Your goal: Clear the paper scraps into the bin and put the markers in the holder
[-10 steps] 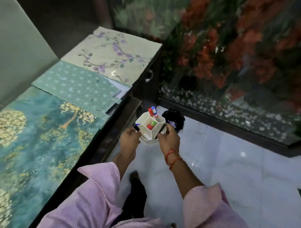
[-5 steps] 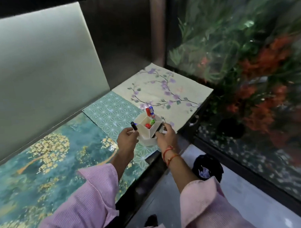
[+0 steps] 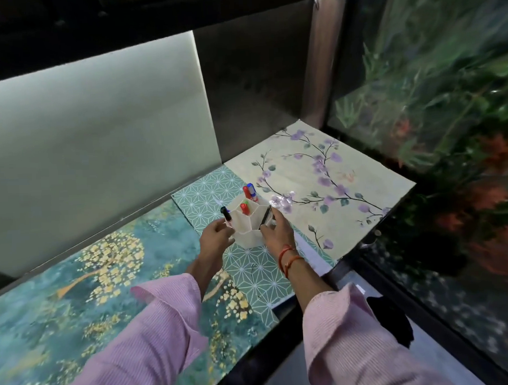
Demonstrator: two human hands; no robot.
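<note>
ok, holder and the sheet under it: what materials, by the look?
Holder: looks like rigid plastic, off-white, matte; thin straight cell walls in a honeycomb, no visible grain. Green patterned sheet: probably paper or thin card, lying flat with a crisp cut edge; printed white line pattern, slight sheen. Cannot rule out laminate.

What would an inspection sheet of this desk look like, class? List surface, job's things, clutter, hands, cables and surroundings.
Surface: desk covered by three patterned sheets, teal, green and floral.
Job's things: white holder over the green sheet, red and blue markers standing in it; black bin on the floor, partly hidden.
Clutter: no paper scraps seen.
Hands: left hand and right hand grip the holder's sides, each with a black marker.
Cables: nothing seen.
Surroundings: lit panel behind; plants behind glass at right.
</note>
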